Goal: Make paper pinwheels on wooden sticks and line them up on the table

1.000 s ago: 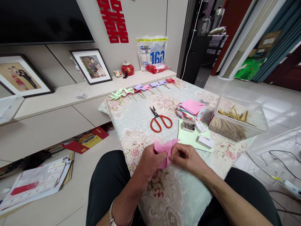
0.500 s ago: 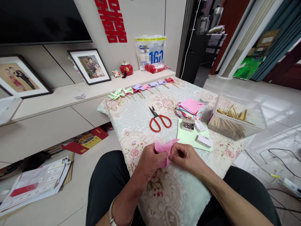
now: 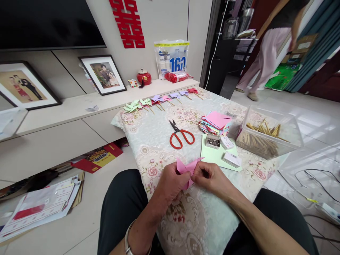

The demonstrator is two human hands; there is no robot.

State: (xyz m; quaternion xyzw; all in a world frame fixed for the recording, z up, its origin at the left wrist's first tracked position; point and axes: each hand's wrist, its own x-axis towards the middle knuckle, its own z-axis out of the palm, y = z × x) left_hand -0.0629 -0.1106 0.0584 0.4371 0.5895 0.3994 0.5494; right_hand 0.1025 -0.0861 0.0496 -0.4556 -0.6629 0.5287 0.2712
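A pink paper pinwheel [image 3: 189, 168] with folded points is held above the near end of the cloth-covered table. My left hand [image 3: 172, 181] is closed around its left side, thumb pressed on the middle. At the right edge my right hand [image 3: 212, 177] pinches the paper between thumb and fingertips; whether a small pin is in that pinch is hidden. Beyond the hands lie scissors [image 3: 181, 136] with red handles. To the right, a small box of metal pins [image 3: 213, 141] and two white boxes rest on a green sheet [image 3: 221, 158].
A stack of coloured paper squares [image 3: 216, 122] lies behind the green sheet. At the right stands a clear plastic bin [image 3: 265, 141] of thin sticks. Finished pinwheels [image 3: 156, 99] line the far table edge. A person [image 3: 273, 46] walks in the background.
A person has come into view at the upper right. My hands stay on the pink paper with only a slight shift, and the view has moved a little.
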